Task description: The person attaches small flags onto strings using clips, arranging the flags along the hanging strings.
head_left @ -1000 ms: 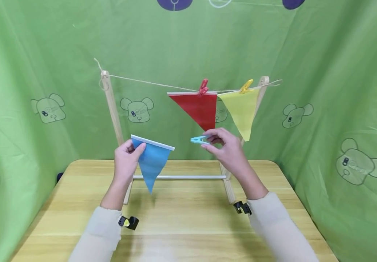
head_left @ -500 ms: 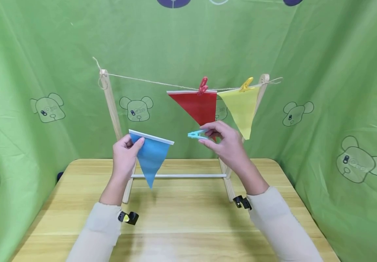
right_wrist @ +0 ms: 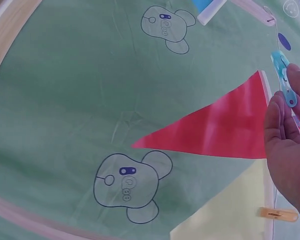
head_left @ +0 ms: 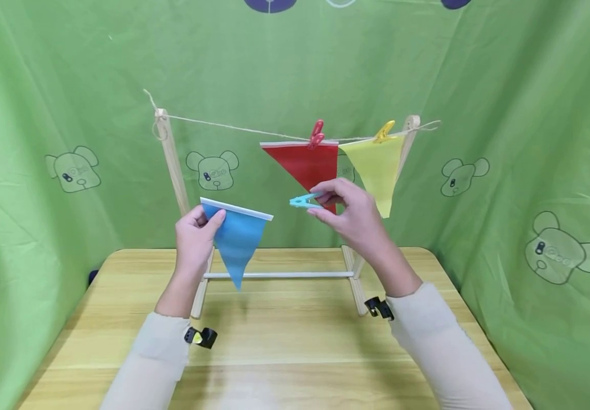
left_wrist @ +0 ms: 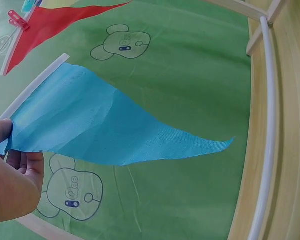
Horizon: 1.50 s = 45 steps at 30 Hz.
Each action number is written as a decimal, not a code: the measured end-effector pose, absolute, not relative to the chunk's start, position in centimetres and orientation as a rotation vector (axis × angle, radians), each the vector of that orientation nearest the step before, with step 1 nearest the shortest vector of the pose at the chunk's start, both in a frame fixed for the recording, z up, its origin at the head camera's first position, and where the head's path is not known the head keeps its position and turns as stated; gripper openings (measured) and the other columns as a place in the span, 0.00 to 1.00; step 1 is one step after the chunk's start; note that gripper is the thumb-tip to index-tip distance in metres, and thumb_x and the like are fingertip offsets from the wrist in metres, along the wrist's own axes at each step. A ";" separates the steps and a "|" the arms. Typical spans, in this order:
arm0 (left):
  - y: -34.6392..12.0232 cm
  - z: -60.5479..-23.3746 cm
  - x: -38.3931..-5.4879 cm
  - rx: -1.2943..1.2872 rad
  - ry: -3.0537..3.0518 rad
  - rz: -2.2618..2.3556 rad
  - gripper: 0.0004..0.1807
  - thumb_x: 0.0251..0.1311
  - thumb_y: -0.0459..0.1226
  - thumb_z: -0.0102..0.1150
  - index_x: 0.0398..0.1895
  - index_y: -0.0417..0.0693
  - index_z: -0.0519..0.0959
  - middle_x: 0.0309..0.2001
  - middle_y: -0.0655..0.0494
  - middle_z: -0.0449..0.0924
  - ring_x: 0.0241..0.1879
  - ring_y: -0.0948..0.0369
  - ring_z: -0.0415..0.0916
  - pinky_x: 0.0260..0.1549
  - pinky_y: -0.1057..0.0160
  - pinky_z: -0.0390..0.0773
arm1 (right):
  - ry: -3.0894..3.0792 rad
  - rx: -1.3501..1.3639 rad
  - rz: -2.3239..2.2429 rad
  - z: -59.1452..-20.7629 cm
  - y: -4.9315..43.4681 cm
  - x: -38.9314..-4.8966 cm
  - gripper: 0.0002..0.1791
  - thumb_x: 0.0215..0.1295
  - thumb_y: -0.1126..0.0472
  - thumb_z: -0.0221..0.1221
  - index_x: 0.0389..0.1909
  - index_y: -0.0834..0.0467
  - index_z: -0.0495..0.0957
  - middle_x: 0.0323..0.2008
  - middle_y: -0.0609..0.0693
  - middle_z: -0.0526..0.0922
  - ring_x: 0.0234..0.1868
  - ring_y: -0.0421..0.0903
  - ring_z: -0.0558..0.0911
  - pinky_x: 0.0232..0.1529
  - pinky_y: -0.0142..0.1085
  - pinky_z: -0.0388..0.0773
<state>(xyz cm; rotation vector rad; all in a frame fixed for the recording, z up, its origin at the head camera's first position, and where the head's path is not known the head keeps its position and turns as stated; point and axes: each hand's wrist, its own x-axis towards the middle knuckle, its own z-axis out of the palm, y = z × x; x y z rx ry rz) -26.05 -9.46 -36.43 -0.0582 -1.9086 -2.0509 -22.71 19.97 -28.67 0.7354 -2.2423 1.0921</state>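
Observation:
My left hand (head_left: 195, 236) pinches a blue triangular pennant (head_left: 237, 236) near the left end of its white top band; the tip hangs down over the table. In the left wrist view the blue pennant (left_wrist: 100, 120) spreads away from thumb and fingers. To its right, my right hand (head_left: 348, 210) grips a light-blue clothespin (head_left: 302, 201) by its handles, nose pointing left toward the pennant. The clothespin (right_wrist: 283, 77) shows between thumb and fingers in the right wrist view. Behind this hand hangs a red pennant (head_left: 307, 162), its lower part partly hidden by the fingers.
A string (head_left: 233, 128) runs between two wooden posts (head_left: 172, 154). A red clothespin (head_left: 316, 135) holds the red pennant there, and a yellow clothespin (head_left: 384, 132) holds a yellow pennant (head_left: 379, 171). A white bar (head_left: 279, 275) joins the stand's feet on the wooden table (head_left: 274, 347).
Both hands have risen toward the string, carrying the blue pennant and the light-blue clothespin. The clothespin has also shifted slightly left.

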 end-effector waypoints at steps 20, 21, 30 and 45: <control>-9.5 -34.4 -26.3 -0.063 -1.818 -2.017 0.12 0.67 0.35 0.67 0.49 0.37 0.84 0.41 0.56 0.87 0.42 0.60 0.83 0.48 0.65 0.85 | -2.201 0.809 0.951 -25.8 18.3 -23.5 0.18 0.55 0.66 0.76 0.47 0.61 0.84 0.42 0.54 0.86 0.40 0.44 0.83 0.44 0.29 0.82; -9.5 -34.2 -26.3 -0.065 -1.812 -2.015 0.12 0.67 0.35 0.67 0.49 0.37 0.84 0.41 0.56 0.87 0.42 0.60 0.83 0.48 0.65 0.85 | -2.203 0.808 0.948 -25.7 18.2 -23.6 0.18 0.55 0.66 0.76 0.47 0.61 0.84 0.42 0.54 0.86 0.40 0.44 0.83 0.44 0.30 0.82; -9.8 -33.2 -26.9 -0.073 -1.782 -2.043 0.10 0.67 0.35 0.68 0.48 0.40 0.85 0.40 0.56 0.86 0.42 0.60 0.83 0.47 0.64 0.85 | -2.245 0.814 0.944 -25.0 17.4 -24.5 0.18 0.58 0.64 0.75 0.48 0.59 0.84 0.43 0.53 0.85 0.41 0.44 0.83 0.46 0.38 0.85; -9.7 -32.1 -27.4 -0.081 -1.687 -2.103 0.11 0.67 0.34 0.68 0.48 0.37 0.84 0.36 0.62 0.86 0.41 0.63 0.83 0.48 0.66 0.84 | -2.156 0.917 0.824 -22.5 16.6 -24.9 0.18 0.56 0.65 0.76 0.46 0.64 0.84 0.40 0.55 0.86 0.39 0.46 0.83 0.44 0.36 0.83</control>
